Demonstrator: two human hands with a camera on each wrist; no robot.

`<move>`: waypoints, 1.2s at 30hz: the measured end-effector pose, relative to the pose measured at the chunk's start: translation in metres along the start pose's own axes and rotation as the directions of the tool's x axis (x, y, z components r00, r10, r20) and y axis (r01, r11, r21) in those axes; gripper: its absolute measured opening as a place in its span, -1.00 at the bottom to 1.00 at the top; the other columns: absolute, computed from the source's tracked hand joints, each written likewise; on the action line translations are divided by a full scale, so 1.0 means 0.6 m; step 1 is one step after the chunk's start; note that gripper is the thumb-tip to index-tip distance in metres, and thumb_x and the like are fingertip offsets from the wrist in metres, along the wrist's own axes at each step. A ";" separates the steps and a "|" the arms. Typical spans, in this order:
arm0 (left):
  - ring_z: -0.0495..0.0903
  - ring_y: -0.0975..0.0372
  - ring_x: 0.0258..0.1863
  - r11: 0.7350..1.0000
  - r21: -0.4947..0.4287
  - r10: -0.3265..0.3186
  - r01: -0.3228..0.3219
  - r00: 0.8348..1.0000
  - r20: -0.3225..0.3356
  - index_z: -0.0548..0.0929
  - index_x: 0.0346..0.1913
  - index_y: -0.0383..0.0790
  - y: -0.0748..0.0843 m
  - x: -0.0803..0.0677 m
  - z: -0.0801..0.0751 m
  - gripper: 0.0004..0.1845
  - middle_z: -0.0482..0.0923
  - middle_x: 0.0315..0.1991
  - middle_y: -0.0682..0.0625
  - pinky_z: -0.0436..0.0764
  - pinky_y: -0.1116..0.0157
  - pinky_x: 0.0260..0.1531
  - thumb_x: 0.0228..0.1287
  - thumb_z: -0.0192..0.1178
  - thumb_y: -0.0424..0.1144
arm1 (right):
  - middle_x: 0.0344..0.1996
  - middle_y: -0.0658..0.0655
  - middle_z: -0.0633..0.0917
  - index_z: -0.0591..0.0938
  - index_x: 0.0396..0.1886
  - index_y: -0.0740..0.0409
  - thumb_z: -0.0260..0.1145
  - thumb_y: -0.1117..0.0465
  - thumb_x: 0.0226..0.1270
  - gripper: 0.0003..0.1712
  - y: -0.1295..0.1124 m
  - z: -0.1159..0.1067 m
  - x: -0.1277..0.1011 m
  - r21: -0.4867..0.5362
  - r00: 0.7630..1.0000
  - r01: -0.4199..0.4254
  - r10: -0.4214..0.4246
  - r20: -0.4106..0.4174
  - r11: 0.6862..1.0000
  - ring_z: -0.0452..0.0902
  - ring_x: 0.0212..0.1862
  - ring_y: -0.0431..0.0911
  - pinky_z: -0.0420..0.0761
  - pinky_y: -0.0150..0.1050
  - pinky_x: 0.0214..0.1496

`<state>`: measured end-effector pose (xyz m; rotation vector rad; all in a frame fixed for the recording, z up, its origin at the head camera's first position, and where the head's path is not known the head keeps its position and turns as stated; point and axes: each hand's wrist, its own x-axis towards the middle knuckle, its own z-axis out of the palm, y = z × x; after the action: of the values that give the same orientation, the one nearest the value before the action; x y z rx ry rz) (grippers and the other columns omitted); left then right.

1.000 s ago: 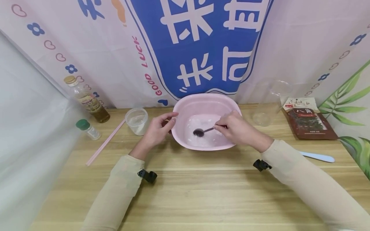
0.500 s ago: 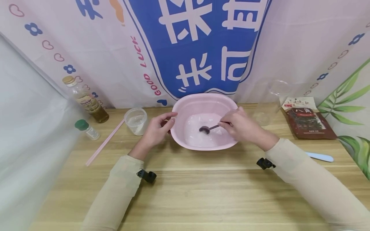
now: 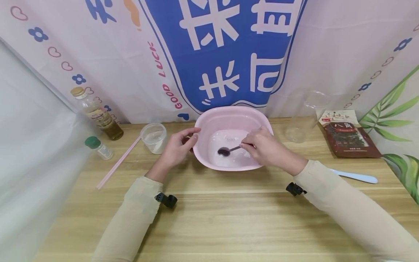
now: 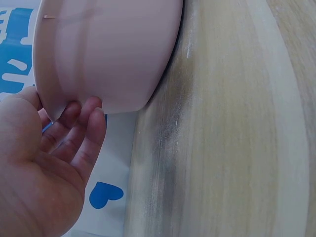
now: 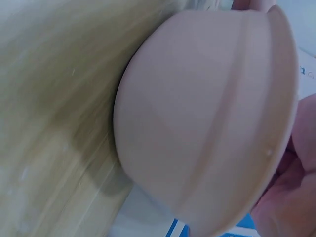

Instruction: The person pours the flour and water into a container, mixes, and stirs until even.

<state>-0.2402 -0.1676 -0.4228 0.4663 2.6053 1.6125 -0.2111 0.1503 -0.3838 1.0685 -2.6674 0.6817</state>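
A pink basin (image 3: 229, 113) stands on the wooden table (image 3: 209, 218) and holds white material. My right hand (image 3: 262, 150) pinches the handle of a dark spoon (image 3: 225, 151), whose bowl sits in the white material at the basin's left side. My left hand (image 3: 179, 146) holds the basin's left rim, thumb over the edge. In the left wrist view the fingers (image 4: 81, 131) touch the basin's outer wall (image 4: 108, 49). The right wrist view shows the basin's outer wall (image 5: 197, 128) close up, with part of the hand (image 5: 286, 207) at the lower right.
A clear plastic cup (image 3: 154, 137), pink chopsticks (image 3: 118, 161), a green-capped shaker (image 3: 98, 146) and an oil bottle (image 3: 96, 113) stand to the left. A tall clear container (image 3: 302, 116), a dark red packet (image 3: 348, 134) and a pale blue spatula (image 3: 355, 177) lie to the right.
The spoon swung right and back, then returned left and nearer, as my right hand stirred. My left hand stayed on the rim.
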 end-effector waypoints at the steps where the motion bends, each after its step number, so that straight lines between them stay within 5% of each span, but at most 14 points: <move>1: 0.69 0.17 -0.35 1.000 -0.002 -0.001 0.001 1.000 0.000 0.65 0.39 -0.30 0.000 0.000 0.000 -0.62 0.71 -0.05 -0.31 0.84 -0.13 -0.17 0.68 0.14 -0.25 | -0.45 0.09 0.81 0.86 -0.32 0.23 0.41 0.35 0.47 -0.84 0.002 -0.001 0.001 -0.016 1.000 -0.024 0.024 -0.003 1.000 0.72 -0.28 0.04 0.52 0.06 0.04; 5: 0.69 0.18 -0.35 1.000 -0.001 -0.002 0.002 1.000 0.001 0.65 0.39 -0.29 -0.002 0.001 -0.001 -0.61 0.71 -0.04 -0.32 0.84 -0.11 -0.17 0.68 0.14 -0.24 | -0.36 0.15 0.85 0.86 -0.27 0.25 0.39 0.33 0.50 -0.84 0.011 -0.012 0.002 -0.079 0.994 -0.108 0.109 0.005 0.991 0.76 -0.17 0.12 0.45 0.11 0.13; 10: 0.69 0.18 -0.34 1.000 0.005 -0.009 0.009 1.000 0.004 0.64 0.40 -0.28 -0.003 0.002 -0.001 -0.60 0.71 -0.01 -0.33 0.85 -0.07 -0.16 0.68 0.13 -0.22 | -0.26 0.18 0.88 0.86 -0.23 0.25 0.39 0.34 0.51 -0.85 0.021 -0.035 -0.004 -0.090 0.986 -0.151 0.157 0.061 0.984 0.75 -0.09 0.14 0.35 -0.01 -0.04; 17: 0.69 0.17 -0.34 1.000 -0.007 -0.007 0.007 1.000 0.001 0.64 0.40 -0.29 -0.003 0.001 0.000 -0.61 0.71 0.00 -0.34 0.84 -0.15 -0.14 0.68 0.14 -0.23 | -0.39 0.02 0.82 0.87 -0.31 0.12 0.41 0.34 0.50 -0.83 0.022 -0.049 -0.008 0.063 0.987 -0.044 0.033 0.159 0.997 0.67 -0.26 -0.13 0.54 -0.07 0.02; 21: 0.70 0.18 -0.35 1.000 -0.013 0.004 -0.004 1.000 0.001 0.64 0.40 -0.31 -0.004 0.001 0.000 -0.61 0.71 -0.01 -0.34 0.83 -0.19 -0.14 0.67 0.14 -0.25 | -0.40 0.09 0.81 0.86 -0.30 0.20 0.40 0.36 0.51 -0.84 0.015 -0.030 -0.001 0.118 0.990 -0.023 0.007 0.139 0.993 0.65 -0.29 -0.13 0.72 -0.08 -0.11; 25: 0.70 0.18 -0.35 1.000 -0.015 0.006 -0.006 1.000 0.003 0.64 0.40 -0.31 -0.004 0.000 0.000 -0.61 0.71 -0.01 -0.34 0.83 -0.19 -0.13 0.68 0.14 -0.25 | -0.37 0.18 0.84 0.86 -0.23 0.30 0.39 0.36 0.52 -0.84 0.011 -0.016 0.010 0.081 0.992 -0.100 0.092 0.091 0.992 0.68 -0.31 -0.05 0.72 -0.04 -0.08; 30: 0.69 0.18 -0.35 1.000 -0.004 0.006 -0.006 1.000 0.004 0.64 0.41 -0.29 -0.003 -0.001 -0.001 -0.60 0.70 -0.01 -0.33 0.85 -0.11 -0.15 0.68 0.14 -0.23 | -0.38 0.18 0.86 0.86 -0.26 0.31 0.37 0.34 0.54 -0.81 0.022 -0.014 0.016 -0.005 0.984 -0.172 0.172 0.044 0.985 0.75 -0.23 0.09 0.57 0.14 0.19; 36: 0.68 0.17 -0.35 1.000 -0.005 0.005 -0.005 1.000 0.001 0.65 0.40 -0.29 -0.003 -0.001 -0.002 -0.61 0.71 -0.02 -0.33 0.84 -0.12 -0.16 0.68 0.14 -0.23 | -0.29 0.19 0.88 0.87 -0.22 0.27 0.39 0.33 0.51 -0.84 0.029 -0.029 0.008 -0.029 0.980 -0.185 0.186 0.065 0.982 0.77 -0.14 0.11 0.42 0.06 0.02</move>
<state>-0.2404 -0.1694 -0.4239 0.4741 2.6014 1.6194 -0.2263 0.1666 -0.3730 0.8588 -2.8518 0.6569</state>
